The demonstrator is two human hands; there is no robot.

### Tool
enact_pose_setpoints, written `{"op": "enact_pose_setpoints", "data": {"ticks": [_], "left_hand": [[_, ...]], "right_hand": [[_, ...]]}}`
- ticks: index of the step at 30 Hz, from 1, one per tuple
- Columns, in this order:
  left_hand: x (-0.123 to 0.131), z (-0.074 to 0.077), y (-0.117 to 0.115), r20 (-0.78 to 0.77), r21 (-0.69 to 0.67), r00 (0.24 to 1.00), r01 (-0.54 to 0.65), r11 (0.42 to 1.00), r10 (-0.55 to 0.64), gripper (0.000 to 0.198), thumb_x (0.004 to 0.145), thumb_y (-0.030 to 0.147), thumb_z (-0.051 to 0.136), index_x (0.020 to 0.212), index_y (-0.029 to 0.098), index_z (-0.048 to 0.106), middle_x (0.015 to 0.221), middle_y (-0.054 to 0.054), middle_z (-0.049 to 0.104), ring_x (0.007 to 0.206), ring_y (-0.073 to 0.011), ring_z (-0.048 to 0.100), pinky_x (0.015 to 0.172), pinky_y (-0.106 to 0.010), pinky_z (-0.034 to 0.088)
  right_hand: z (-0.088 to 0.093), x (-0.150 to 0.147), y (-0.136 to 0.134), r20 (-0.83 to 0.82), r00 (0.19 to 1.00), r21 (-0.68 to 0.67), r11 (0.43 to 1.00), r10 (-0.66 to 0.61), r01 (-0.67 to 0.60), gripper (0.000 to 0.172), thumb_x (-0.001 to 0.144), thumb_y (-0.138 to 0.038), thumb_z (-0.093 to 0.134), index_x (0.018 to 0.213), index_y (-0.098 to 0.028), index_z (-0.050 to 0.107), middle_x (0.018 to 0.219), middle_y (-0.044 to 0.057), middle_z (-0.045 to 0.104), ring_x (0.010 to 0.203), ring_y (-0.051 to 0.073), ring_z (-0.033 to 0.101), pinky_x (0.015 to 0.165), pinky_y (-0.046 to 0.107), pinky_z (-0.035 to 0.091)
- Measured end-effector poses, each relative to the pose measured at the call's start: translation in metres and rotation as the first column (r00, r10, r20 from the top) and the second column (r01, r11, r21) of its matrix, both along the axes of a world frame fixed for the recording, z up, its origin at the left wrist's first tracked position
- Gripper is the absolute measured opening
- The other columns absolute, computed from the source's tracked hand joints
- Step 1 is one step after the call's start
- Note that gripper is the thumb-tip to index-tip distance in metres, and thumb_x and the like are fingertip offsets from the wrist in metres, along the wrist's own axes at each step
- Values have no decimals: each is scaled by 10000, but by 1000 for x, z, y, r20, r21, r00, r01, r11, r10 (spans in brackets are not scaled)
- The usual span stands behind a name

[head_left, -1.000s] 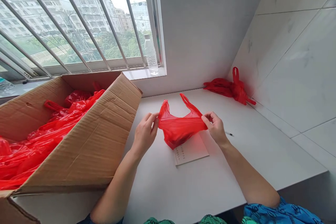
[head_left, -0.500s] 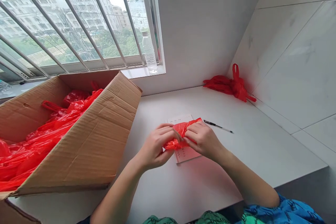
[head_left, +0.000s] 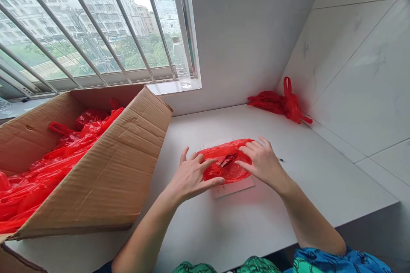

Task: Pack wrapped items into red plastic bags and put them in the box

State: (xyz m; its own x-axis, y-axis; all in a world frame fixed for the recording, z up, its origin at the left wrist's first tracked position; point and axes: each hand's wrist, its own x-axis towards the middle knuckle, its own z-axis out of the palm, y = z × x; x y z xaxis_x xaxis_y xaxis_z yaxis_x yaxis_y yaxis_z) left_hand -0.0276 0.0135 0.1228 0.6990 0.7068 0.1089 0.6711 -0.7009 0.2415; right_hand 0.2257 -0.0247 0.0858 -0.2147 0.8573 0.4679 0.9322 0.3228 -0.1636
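A red plastic bag [head_left: 221, 175] lies spread out on the white table between my hands, its mouth widened. A small dark shape shows in its middle; I cannot make out what it is. My left hand [head_left: 195, 177] rests at the bag's left side, fingers spread and thumb along the near edge. On the right side my right hand [head_left: 261, 162] touches the bag with fingers apart and thumb stretched over it. Under the bag, a sheet or booklet with small print [head_left: 235, 188] peeks out at the near edge. Only the end of a pen [head_left: 281, 160] shows beyond my right hand.
A cardboard box [head_left: 128, 158] full of red plastic bags [head_left: 73, 153] stands at the left. Another bunch of red bags [head_left: 290, 104] lies in the far right corner against the wall. A clear bottle [head_left: 181, 64] stands on the sill by the barred window.
The red bag was bunched up between both hands and is now spread flat and wider. My hands have moved apart and their fingers have opened. My right hand now covers most of the pen.
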Motion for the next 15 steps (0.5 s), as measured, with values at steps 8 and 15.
{"op": "enact_pose_setpoints", "data": {"ticks": [8, 15], "left_hand": [[24, -28, 3, 28, 145, 1000, 11, 989, -15, 489, 1014, 336, 375, 610, 208, 618, 610, 27, 621, 545, -113, 548, 1169, -438, 253], [17, -54, 10, -101, 117, 987, -110, 987, 122, 361, 752, 399, 766, 1011, 227, 584, 739, 18, 649, 681, -195, 632, 1145, -516, 238]], "right_hand": [[-6, -31, 5, -28, 979, 105, 975, 200, -197, 138, 983, -218, 525, 960, -228, 660, 958, 38, 718, 864, 202, 626, 833, 367, 410], [-38, -17, 20, 59, 996, -473, 876, -69, 89, 595, 748, -262, 769, 1281, -134, 537, 948, 104, 695, 778, 271, 653, 579, 317, 415]]}}
